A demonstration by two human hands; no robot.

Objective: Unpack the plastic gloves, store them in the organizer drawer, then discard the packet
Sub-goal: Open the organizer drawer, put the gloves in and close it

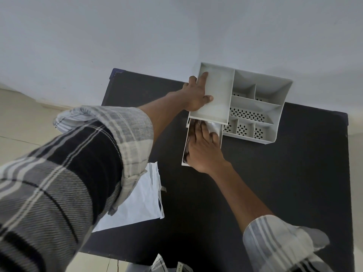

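Observation:
A grey plastic organizer (275,99) with several compartments stands at the far side of the black table (275,183). Its drawer (185,146) is pulled out toward me. Clear plastic gloves (214,126) lie inside the drawer. My right hand (204,148) lies flat on the gloves, fingers spread, pressing them into the drawer. My left hand (196,93) grips the organizer's left wall, thumb inside the big compartment. The torn white packet (137,205) lies flat on the table near the left edge, partly hidden under my left sleeve.
The table stands against a pale wall (137,36). Pale floor tiles (19,124) show to the left and below the table's near edge. Bare black tabletop lies to the right of my right arm.

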